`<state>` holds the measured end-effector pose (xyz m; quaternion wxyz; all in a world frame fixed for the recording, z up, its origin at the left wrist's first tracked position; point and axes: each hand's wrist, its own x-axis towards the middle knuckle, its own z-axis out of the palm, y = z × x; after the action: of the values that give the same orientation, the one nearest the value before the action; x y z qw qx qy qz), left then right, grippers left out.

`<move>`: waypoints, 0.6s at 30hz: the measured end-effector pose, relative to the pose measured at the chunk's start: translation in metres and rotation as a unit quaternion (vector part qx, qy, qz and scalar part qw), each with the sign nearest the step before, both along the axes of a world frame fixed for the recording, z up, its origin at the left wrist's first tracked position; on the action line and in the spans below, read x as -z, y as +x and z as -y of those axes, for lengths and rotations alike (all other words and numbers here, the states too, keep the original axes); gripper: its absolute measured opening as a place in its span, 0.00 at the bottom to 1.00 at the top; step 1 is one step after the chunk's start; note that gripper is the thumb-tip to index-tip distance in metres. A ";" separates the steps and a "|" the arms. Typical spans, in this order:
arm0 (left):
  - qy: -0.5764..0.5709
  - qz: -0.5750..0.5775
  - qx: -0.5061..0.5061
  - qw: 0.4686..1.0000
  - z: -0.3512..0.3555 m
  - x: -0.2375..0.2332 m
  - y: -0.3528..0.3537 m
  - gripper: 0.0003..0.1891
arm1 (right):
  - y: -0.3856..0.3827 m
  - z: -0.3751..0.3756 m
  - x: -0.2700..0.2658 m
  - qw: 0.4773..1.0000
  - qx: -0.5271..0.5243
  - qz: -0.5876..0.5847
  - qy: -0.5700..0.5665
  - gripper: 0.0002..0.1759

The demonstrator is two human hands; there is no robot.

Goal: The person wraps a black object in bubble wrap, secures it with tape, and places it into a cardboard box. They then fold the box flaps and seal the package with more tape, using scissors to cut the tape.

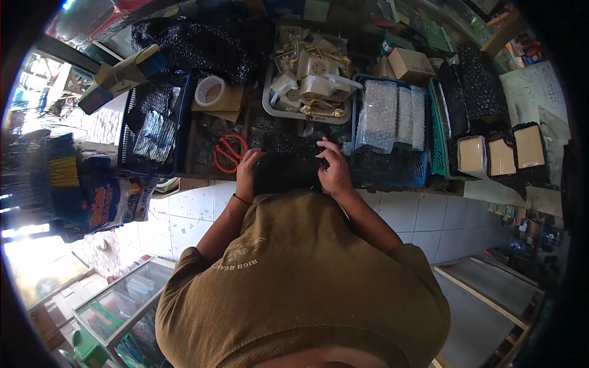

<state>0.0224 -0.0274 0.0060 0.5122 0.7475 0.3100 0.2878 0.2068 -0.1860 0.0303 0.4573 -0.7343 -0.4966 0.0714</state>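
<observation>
A dark sheet that looks like black bubble wrap (282, 168) lies at the table's front edge, close against my shirt. My left hand (247, 173) is at its left side, fingers bent together on the edge. On the opposite side my right hand (335, 170) has its fingers curled in over the sheet, the upper ones a little apart. Whether anything lies inside the dark sheet is hidden. Red-handled scissors (230, 153) rest just left of my left hand. Behind the sheet, small clear plastic scraps (267, 130) are scattered.
A tape roll (210, 91) sits on cardboard. A pale tray (268, 104) holds sockets and brass-coloured fittings. Bubble-wrapped packs (377, 116) fill a blue basket (420, 168) at right; a dark basket (127, 132) stands left. Farther right are black-wrapped boxes (529, 147).
</observation>
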 end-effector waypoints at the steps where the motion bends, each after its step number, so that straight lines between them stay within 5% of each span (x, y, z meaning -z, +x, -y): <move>1: 0.054 -0.032 0.018 0.998 0.000 -0.011 0.003 0.13 | 0.001 0.000 -0.001 1.000 0.004 -0.004 0.000 0.09; 8: 0.198 -0.038 0.074 0.977 -0.011 -0.013 0.012 0.11 | 0.007 -0.004 -0.003 0.999 0.029 -0.021 -0.008 0.05; 11: 0.133 -0.194 -0.003 0.972 -0.004 -0.032 0.023 0.09 | 0.007 -0.004 -0.003 0.997 0.044 -0.063 -0.022 0.05; 18: 0.154 -0.176 -0.023 0.972 -0.005 -0.032 0.032 0.15 | 0.003 -0.006 -0.006 0.995 0.066 -0.074 -0.025 0.09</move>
<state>0.0545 -0.0220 0.0384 0.3216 0.8491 0.3642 0.2073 0.2101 -0.1800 0.0359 0.4782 -0.7691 -0.4101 0.1079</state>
